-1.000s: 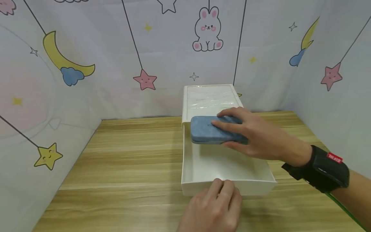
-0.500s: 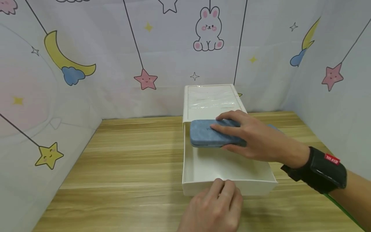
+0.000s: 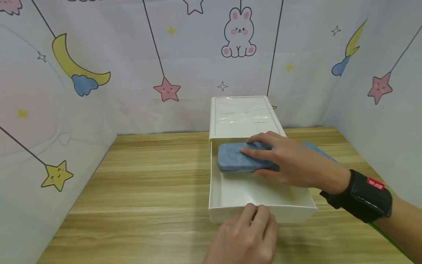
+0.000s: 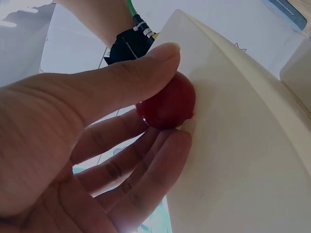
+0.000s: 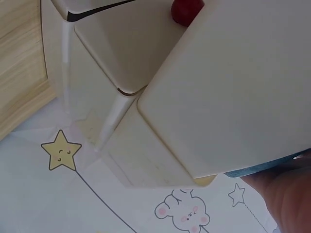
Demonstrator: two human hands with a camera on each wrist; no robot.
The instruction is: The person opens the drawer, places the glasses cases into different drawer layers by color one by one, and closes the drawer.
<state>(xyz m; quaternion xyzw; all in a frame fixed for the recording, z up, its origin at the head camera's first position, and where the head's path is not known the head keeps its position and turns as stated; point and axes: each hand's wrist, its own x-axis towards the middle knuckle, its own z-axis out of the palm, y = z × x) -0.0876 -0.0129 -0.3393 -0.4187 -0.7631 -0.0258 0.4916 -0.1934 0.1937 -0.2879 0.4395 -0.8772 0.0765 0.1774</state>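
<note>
A blue glasses case (image 3: 242, 157) with small dark lettering is in the back part of a pulled-out white drawer (image 3: 245, 194). My right hand (image 3: 280, 157) grips it, fingers over the top and thumb along the near side. Whether the case touches the drawer floor I cannot tell. At the drawer's front, my left hand (image 3: 245, 234) pinches the round red knob (image 4: 170, 102), which the head view hides. The right wrist view shows only a strip of the case (image 5: 265, 166) and part of the right hand (image 5: 291, 194) past the drawer's side.
The drawer belongs to a white cabinet (image 3: 247, 128) with plastic film on top, standing on a wood-grain table (image 3: 148, 183). Another red knob (image 5: 187, 10) shows on a lower drawer. A second blue object (image 3: 318, 149) lies behind the right forearm. Printed cloth (image 3: 191, 47) surrounds the table.
My right hand has lowered the glasses case and brought it slightly nearer, down into the drawer. The second blue object has come into sight behind the forearm. The left hand keeps its place.
</note>
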